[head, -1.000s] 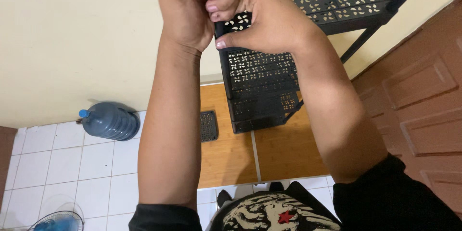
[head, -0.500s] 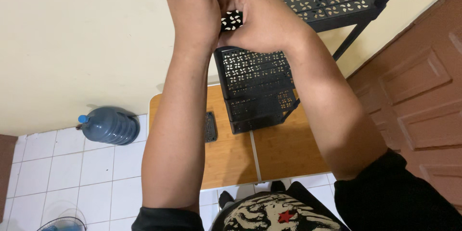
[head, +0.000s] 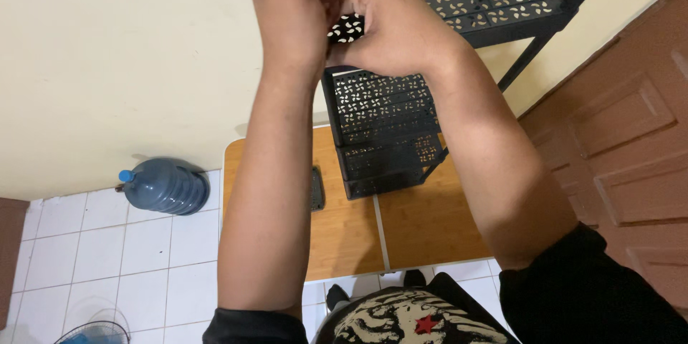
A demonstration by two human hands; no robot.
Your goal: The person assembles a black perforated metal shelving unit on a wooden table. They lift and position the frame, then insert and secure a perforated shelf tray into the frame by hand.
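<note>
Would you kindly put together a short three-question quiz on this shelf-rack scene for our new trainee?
1. True or false: both hands are closed on the top corner of the black rack.
2. Which lies on the white tiled floor by the wall? A) a blue water jug B) a red bucket C) a cardboard box
3. Fill in: the rack stands on a ___ board.

Key
1. True: the left hand and right hand meet at that corner.
2. A: the water jug lies on its side.
3. Wooden: the wooden board sits under the rack.
</note>
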